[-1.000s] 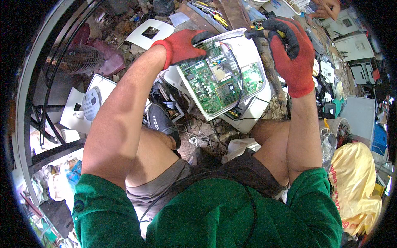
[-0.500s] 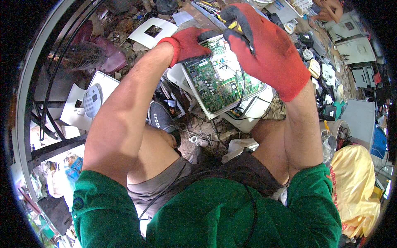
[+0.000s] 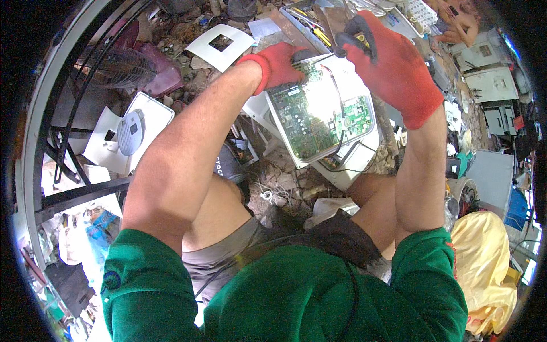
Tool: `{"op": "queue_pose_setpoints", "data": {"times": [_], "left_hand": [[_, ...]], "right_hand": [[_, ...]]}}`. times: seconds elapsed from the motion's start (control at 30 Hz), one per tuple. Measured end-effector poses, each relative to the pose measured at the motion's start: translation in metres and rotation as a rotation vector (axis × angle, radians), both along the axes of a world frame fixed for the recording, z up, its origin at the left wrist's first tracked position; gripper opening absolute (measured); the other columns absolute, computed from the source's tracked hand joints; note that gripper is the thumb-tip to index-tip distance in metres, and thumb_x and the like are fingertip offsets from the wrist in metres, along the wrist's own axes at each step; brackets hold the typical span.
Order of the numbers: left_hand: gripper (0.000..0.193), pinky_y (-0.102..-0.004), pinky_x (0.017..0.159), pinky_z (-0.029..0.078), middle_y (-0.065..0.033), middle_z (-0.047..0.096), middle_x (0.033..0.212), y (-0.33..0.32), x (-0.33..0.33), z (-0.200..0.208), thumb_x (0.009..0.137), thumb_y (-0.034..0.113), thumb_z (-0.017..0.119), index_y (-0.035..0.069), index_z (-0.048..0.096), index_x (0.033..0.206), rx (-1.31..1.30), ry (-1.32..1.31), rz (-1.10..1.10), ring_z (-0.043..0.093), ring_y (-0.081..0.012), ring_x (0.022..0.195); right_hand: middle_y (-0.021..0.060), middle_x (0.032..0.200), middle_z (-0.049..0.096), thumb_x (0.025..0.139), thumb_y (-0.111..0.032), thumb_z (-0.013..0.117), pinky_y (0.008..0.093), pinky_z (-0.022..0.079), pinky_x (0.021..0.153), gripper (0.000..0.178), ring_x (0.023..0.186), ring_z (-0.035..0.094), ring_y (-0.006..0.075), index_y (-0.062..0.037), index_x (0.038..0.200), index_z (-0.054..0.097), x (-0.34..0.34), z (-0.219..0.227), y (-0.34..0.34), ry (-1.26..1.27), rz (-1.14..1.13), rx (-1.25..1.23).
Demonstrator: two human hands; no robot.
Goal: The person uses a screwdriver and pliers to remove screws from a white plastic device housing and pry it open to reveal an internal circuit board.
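Note:
A green circuit board (image 3: 296, 128) lies in a shallow white casing (image 3: 300, 163) in front of me, with bright glare across its middle. My left hand (image 3: 280, 65), in a red and black glove, is closed on the casing's far left edge. In the same kind of glove, my right hand (image 3: 393, 68) is closed around a screwdriver (image 3: 363, 40) with a yellow and black handle. Its thin shaft points left toward the casing's far edge; whether the tip touches is unclear. A black cable (image 3: 342, 100) runs over the board.
Beneath the casing sits another white housing (image 3: 356, 159). A tray of tools (image 3: 307, 25) stands beyond it. White panels (image 3: 221, 47) and a cover with a round grey grille (image 3: 131, 133) lie to the left. A yellow sack (image 3: 481, 262) is at right; another person (image 3: 456, 25) sits far right.
The screwdriver in my right hand has come down toward the casing's far edge. The casing appears further right and lower in the view, partly because the whole view has shifted. Glare has spread over the board.

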State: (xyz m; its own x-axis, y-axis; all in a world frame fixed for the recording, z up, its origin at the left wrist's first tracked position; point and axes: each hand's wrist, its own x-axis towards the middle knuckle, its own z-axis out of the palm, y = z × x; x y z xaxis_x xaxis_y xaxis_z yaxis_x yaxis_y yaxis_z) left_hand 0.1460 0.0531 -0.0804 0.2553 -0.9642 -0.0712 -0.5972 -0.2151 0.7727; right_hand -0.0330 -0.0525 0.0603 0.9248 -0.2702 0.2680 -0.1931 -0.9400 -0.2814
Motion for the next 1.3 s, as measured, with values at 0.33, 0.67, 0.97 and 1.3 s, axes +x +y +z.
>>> {"op": "queue_pose_setpoints", "data": {"times": [0.33, 0.67, 0.97, 1.3], "left_hand": [[0.055, -0.0333, 0.089, 0.052, -0.0141, 0.070, 0.109, -0.003, -0.004, 0.005, 0.077, 0.014, 0.071, 0.007, 0.058, 0.130, -0.018, -0.122, -0.017, 0.068, -0.0215, 0.095], [0.049, -0.0345, 0.086, 0.053, -0.0135, 0.071, 0.106, -0.008, -0.002, 0.001, 0.077, 0.014, 0.069, 0.006, 0.060, 0.125, -0.031, -0.138, -0.045, 0.068, -0.0212, 0.094], [0.058, -0.0344, 0.093, 0.050, -0.0160, 0.067, 0.116, -0.005, 0.000, 0.008, 0.077, 0.015, 0.069, 0.006, 0.054, 0.132, 0.012, -0.084, -0.055, 0.065, -0.0235, 0.103], [0.064, -0.0337, 0.095, 0.048, -0.0149, 0.065, 0.120, -0.006, 0.001, 0.006, 0.078, 0.018, 0.071, 0.008, 0.049, 0.138, 0.027, -0.105, -0.080, 0.063, -0.0223, 0.106]], "right_hand": [[0.0180, 0.089, 0.070, 0.087, -0.022, 0.066, 0.0404, 0.053, 0.075, 0.048, 0.084, 0.069, 0.0331, -0.0024, 0.127, 0.050, -0.010, -0.006, -0.011, -0.070, 0.113, -0.024], [0.0173, 0.104, 0.067, 0.086, -0.013, 0.064, 0.0382, 0.052, 0.081, 0.044, 0.091, 0.067, 0.0320, -0.0028, 0.127, 0.052, -0.014, -0.009, -0.019, -0.115, 0.305, 0.043], [0.0243, 0.095, 0.066, 0.089, -0.026, 0.062, 0.0454, 0.051, 0.076, 0.037, 0.089, 0.065, 0.0403, -0.0013, 0.115, 0.054, -0.010, 0.036, 0.005, 0.098, -0.121, 0.166], [0.0214, 0.116, 0.057, 0.078, 0.000, 0.062, 0.0376, 0.046, 0.093, 0.041, 0.112, 0.056, 0.0346, -0.0039, 0.118, 0.055, -0.010, 0.002, -0.013, -0.182, 0.188, 0.105]]}}
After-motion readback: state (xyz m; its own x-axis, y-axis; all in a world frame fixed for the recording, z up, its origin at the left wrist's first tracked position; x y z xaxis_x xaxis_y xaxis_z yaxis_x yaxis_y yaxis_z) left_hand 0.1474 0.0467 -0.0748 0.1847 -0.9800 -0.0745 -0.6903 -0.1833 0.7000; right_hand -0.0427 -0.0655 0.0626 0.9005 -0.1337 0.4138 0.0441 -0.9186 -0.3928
